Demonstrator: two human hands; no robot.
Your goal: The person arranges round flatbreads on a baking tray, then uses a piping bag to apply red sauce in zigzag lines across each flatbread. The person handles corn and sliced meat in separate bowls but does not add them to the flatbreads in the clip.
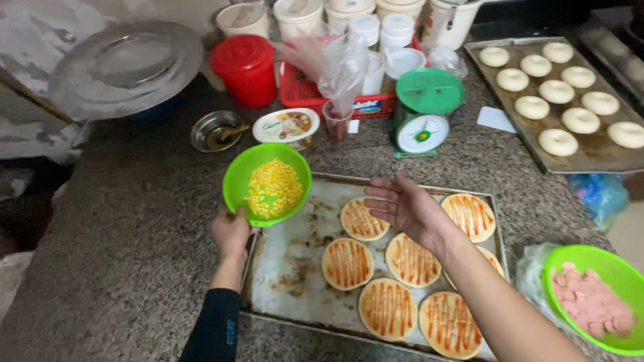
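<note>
Item: green bowl of corn kernels (268, 182), thin moulded plastic, round, smooth-walled, heaped with small loose yellow grains. My left hand (231, 232) has its grip clamped on the near rim, bowl tilted toward me above the far left corner of the baking tray (285, 268).

Risk: a one-point hold on a slick rim; I judge the bowl could tip further and spill kernels onto bare metal or the bench (134, 234). Loose grains roll easily.

My right hand (402, 208): grip apart, fingers spread, palm up, empty, hovering over the dough rounds (396, 268). It sits just right of the bowl; a bump between the two could jolt the corn.

Dough rounds: flat pale discs, soft, striped with orange sauce, sticky on top, directly under and nearer me than the right grip.

Tray: rectangular sheet metal, stained and scorched.

Further right: second green bowl (604, 281) holding pink sliced sausage (590, 302). Beyond the grips: green kitchen scale (422, 110), red lidded bucket (247, 70), tray of ring-shaped dough (563, 100).
</note>
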